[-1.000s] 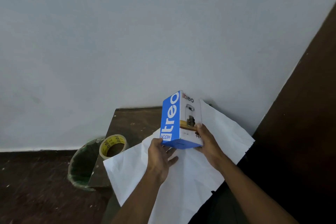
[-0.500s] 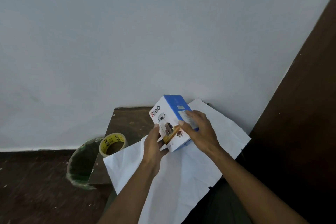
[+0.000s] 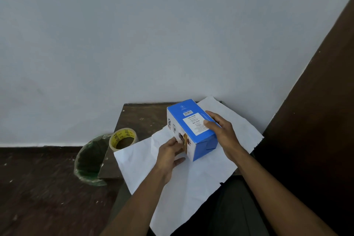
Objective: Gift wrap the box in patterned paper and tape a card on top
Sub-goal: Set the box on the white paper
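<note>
A blue and white box (image 3: 193,130) lies on its side on a white sheet of paper (image 3: 182,184) spread over a small dark table (image 3: 141,117). Its blue face with a label and barcode points up. My right hand (image 3: 222,132) holds the box from the right, thumb and fingers resting over the top face. My left hand (image 3: 170,154) touches the box's white left face with its fingertips. The paper shows only its plain white side. No card is in view.
A roll of clear tape with a yellow core (image 3: 123,138) stands on the table's left edge. A green-lined bin (image 3: 90,161) sits on the dark floor to the left. A pale wall rises behind, a dark panel (image 3: 316,120) on the right.
The box has been turned from upright, held in the air, and laid down on its side on the paper. Both hands followed it down.
</note>
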